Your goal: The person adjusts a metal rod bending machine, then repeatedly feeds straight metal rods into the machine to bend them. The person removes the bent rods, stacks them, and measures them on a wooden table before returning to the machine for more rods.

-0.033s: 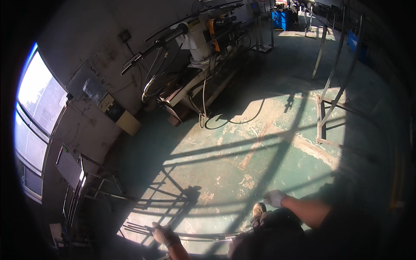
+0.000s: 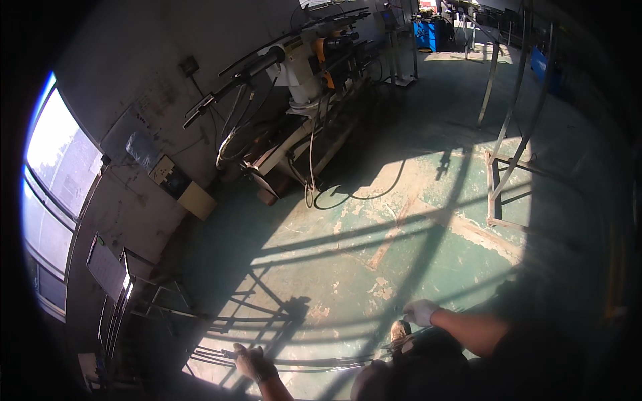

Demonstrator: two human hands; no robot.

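Observation:
Toward the bottom, my left hand (image 2: 253, 363) is closed around several long thin dark rods (image 2: 314, 365). They stick out past the hand on its left and run right toward my legs. My right hand (image 2: 420, 312), in a pale glove, hovers above my shoe (image 2: 400, 329) with its fingers drawn together. Whatever those fingers hold, if anything, is too small to make out.
A bending-type machine (image 2: 304, 77) with hoses stands along the wall. Metal frame legs (image 2: 495, 190) rise at the right. At the left are a rack (image 2: 127, 287) with a clipboard (image 2: 107, 267) and a pale box (image 2: 196, 196). Sunlight and shadows cross the worn green floor (image 2: 334, 267).
The view has shifted slightly. My right hand sits a little farther left, and my left hand keeps its grip on the rods.

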